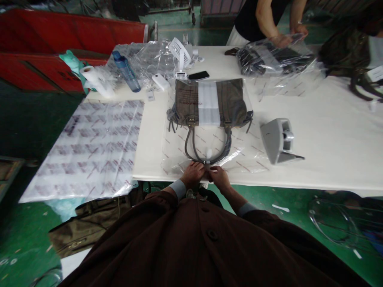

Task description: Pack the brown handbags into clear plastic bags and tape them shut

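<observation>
A grey-brown handbag (223, 101) with a white foam band across its middle lies inside a clear plastic bag (179, 153) on the white table (329, 131). Its two handles (191, 145) point toward me. My left hand (193, 174) and my right hand (219, 176) sit side by side at the table's near edge. Both press with curled fingers on the open end of the plastic bag, just below the handles.
A grey tape dispenser (279, 140) stands right of the bag. A stack of printed plastic bags (89, 147) lies at left. A blue bottle (127, 71), paper roll (92, 79) and phone (199, 75) are farther back. Another person's hands (284, 38) handle a bagged item across the table.
</observation>
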Tool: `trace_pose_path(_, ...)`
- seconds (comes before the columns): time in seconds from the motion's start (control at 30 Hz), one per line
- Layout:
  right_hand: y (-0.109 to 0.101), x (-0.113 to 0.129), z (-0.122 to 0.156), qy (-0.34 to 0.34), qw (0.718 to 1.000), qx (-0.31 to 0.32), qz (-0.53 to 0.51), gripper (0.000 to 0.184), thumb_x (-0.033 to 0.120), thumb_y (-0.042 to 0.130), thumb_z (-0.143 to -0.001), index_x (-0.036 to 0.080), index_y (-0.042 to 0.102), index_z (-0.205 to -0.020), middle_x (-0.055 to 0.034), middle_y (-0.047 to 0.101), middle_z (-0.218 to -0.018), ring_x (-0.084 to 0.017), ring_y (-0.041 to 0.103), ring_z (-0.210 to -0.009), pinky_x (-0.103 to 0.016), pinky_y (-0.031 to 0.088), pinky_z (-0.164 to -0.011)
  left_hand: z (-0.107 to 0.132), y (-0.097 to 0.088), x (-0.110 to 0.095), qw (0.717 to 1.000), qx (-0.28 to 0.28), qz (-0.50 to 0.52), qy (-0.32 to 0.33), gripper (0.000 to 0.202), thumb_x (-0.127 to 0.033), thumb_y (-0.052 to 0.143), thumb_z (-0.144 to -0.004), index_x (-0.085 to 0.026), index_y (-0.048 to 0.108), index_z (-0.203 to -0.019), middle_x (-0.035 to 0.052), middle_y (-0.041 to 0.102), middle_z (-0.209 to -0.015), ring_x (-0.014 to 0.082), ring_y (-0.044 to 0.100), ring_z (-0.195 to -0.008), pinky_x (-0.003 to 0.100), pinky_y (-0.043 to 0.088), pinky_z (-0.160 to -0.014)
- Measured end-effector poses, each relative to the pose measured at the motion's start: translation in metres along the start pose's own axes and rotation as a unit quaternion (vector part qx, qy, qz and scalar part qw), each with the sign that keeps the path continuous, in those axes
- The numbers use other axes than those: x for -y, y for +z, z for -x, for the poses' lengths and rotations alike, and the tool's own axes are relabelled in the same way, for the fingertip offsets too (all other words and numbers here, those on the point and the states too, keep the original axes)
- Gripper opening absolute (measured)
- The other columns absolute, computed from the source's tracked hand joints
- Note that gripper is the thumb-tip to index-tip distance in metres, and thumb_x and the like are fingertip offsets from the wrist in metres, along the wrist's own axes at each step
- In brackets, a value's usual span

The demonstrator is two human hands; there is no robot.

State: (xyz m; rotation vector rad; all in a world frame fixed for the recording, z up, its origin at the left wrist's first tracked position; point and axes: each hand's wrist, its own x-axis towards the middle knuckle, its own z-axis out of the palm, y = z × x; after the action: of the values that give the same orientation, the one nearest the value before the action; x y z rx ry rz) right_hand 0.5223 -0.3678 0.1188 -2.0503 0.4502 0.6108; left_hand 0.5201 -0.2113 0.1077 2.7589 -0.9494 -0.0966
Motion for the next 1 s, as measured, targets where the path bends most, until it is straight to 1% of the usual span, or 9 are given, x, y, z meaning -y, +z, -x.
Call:
trace_pose_path(0.1,-0.012,0.001,0.011,0.032,0.997,0.048,-0.044,0.04,0.02,0.057,-0.068,0.013,0.054,-0.106,0.0001,0.066,-0.062,-0.011,0.052,-0.039,-0.021,0.037,-0.04,-0.001,-0.005,-0.001,1.0,-0.018,0.001,-0.002,0.029,-0.026,0.035,-0.094,-0.015,0.06,-0.084,0.0073,0.056,-0.089,0.0203,0.048,-0.088,0.036,0.034,-0.08)
trace_pose_path(0.17,-0.022,-0.001,0.019,0.036,0.997,0.059,-0.022,0.044,0.021,0.057,-0.068,0.013,0.052,-0.111,0.0004,0.066,-0.063,-0.011,0.049,-0.038,-0.022,0.035,-0.039,-0.002,-0.008,-0.001,1.0,-0.027,0.012,0.001,0.027,-0.025,0.036,-0.094,-0.016,0.06,-0.086,0.0065,0.056,-0.09,0.0199,0.048,-0.088,0.036,0.034,-0.08)
trace_pose_path(0.27,-0.037,-0.007,0.028,-0.064,0.994,-0.016,0.09,0.038,0.025,0.053,-0.075,0.016,0.053,-0.112,-0.0014,0.067,-0.071,-0.014,0.057,-0.054,-0.024,0.042,-0.051,-0.001,-0.011,-0.001,0.999,-0.032,0.031,0.003,0.025,-0.026,0.038,-0.093,-0.019,0.061,-0.094,0.0059,0.057,-0.091,0.0199,0.048,-0.089,0.036,0.034,-0.081)
trace_pose_path(0.37,-0.044,-0.007,0.029,-0.239,0.937,-0.127,0.223,0.031,0.028,0.048,-0.083,0.019,0.058,-0.111,-0.0058,0.065,-0.093,-0.017,0.06,-0.078,-0.027,0.045,-0.067,-0.001,-0.011,-0.002,0.999,-0.038,0.034,-0.002,0.025,-0.026,0.039,-0.093,-0.02,0.063,-0.097,0.0061,0.057,-0.091,0.0202,0.049,-0.09,0.036,0.034,-0.082)
trace_pose_path(0.43,-0.044,-0.003,0.026,-0.334,0.886,-0.133,0.294,0.028,0.028,0.048,-0.085,0.019,0.06,-0.108,-0.0081,0.062,-0.102,-0.019,0.058,-0.087,-0.028,0.045,-0.073,-0.002,-0.01,-0.003,0.999,-0.045,0.028,-0.009,0.026,-0.027,0.039,-0.093,-0.019,0.063,-0.096,0.0063,0.058,-0.091,0.0204,0.049,-0.091,0.037,0.034,-0.082)
trace_pose_path(0.5,-0.042,0.002,0.022,-0.395,0.841,-0.103,0.354,0.024,0.026,0.051,-0.084,0.02,0.063,-0.104,-0.0084,0.06,-0.103,-0.02,0.056,-0.092,-0.029,0.043,-0.077,-0.002,-0.009,-0.003,0.998,-0.05,0.024,-0.012,0.026,-0.027,0.039,-0.093,-0.019,0.063,-0.095,0.0062,0.058,-0.091,0.0207,0.049,-0.091,0.037,0.034,-0.082)
trace_pose_path(0.67,-0.036,0.008,0.016,-0.443,0.771,-0.082,0.45,0.012,0.023,0.057,-0.081,0.019,0.063,-0.091,-0.0071,0.06,-0.096,-0.021,0.052,-0.089,-0.03,0.038,-0.073,-0.003,-0.009,-0.004,0.998,-0.042,0.034,-0.022,0.027,-0.027,0.038,-0.093,-0.02,0.063,-0.097,0.0059,0.058,-0.091,0.0206,0.049,-0.091,0.037,0.034,-0.083)
trace_pose_path(0.77,-0.032,0.007,0.012,-0.47,0.739,-0.105,0.471,0.009,0.024,0.055,-0.084,0.018,0.061,-0.081,-0.0064,0.059,-0.086,-0.02,0.05,-0.083,-0.031,0.033,-0.069,-0.003,-0.011,-0.004,0.998,-0.035,0.045,-0.032,0.028,-0.028,0.037,-0.093,-0.02,0.064,-0.096,0.006,0.058,-0.091,0.0205,0.049,-0.092,0.036,0.034,-0.084)
trace_pose_path(1.0,-0.023,-0.002,-0.002,-0.557,0.67,-0.166,0.461,0.018,0.016,0.048,-0.085,0.017,0.056,-0.069,-0.0043,0.053,-0.07,-0.018,0.044,-0.069,-0.032,0.027,-0.065,-0.005,-0.011,-0.005,0.996,-0.031,0.069,-0.055,0.032,-0.031,0.035,-0.094,-0.019,0.065,-0.09,0.006,0.059,-0.089,0.0191,0.051,-0.09,0.035,0.036,-0.085)
